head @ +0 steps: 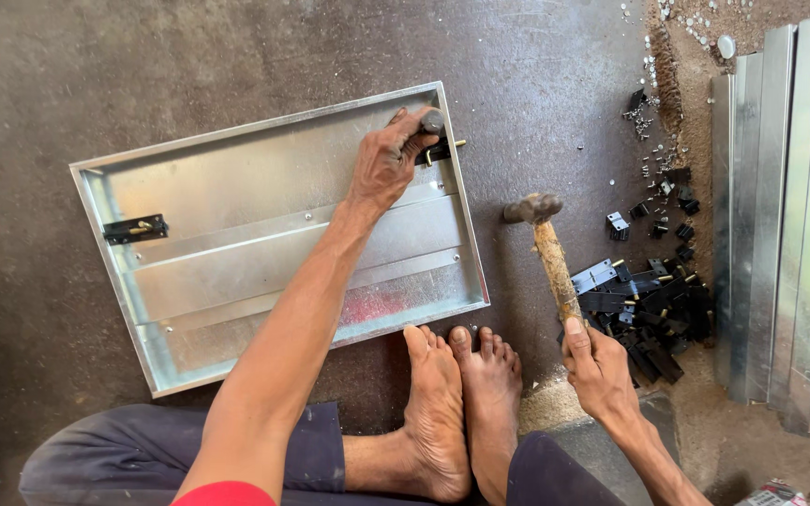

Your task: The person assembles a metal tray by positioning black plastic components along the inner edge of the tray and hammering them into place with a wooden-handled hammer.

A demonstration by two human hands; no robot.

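Galvanised tray [236,253] holds two black latches; left hand [388,161] grips a punch [431,122], right hand [597,361] a hammer [546,248].

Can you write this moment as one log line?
left hand: holds punch on latch | right hand: hammer raised | metal tray on floor

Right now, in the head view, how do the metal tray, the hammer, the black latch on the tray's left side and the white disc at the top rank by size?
1. metal tray
2. hammer
3. black latch
4. white disc
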